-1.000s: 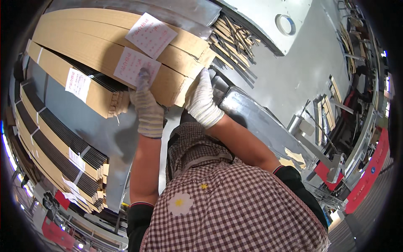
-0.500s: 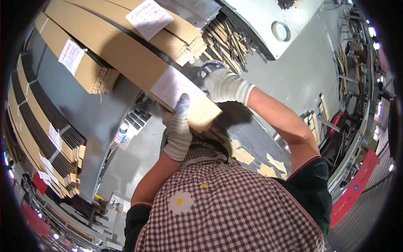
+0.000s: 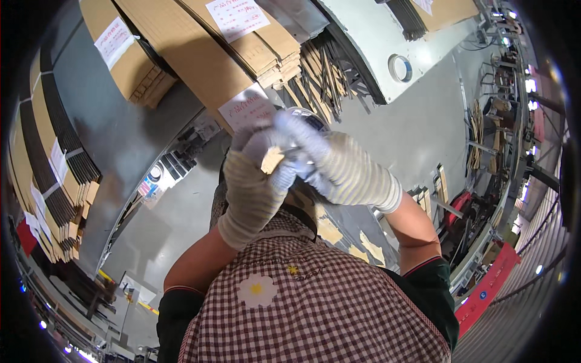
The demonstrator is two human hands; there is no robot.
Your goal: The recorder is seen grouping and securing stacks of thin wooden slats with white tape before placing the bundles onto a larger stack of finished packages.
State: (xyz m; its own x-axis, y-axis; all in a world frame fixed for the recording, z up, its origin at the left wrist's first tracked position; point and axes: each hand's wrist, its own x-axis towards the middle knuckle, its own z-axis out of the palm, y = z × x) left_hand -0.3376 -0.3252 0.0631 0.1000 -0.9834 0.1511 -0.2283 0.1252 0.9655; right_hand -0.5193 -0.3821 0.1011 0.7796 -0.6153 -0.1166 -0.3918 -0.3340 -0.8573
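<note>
Right grip (image 3: 348,170) moved beside left grip (image 3: 251,186) | cardboard bundle (image 3: 196,60): end beneath

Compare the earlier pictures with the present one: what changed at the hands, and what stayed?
The middle labelled cardboard bundle has been drawn toward the person, past its right-hand neighbour. The right hand let go of the bundles' ends, moved rightward, then came back to meet the left hand; blur hides what they hold. The neighbour and the strapped strip stacks stayed put.

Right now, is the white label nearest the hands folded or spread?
Spread where visible: the label lies printed face up on cardboard; near edge blurred.
</note>
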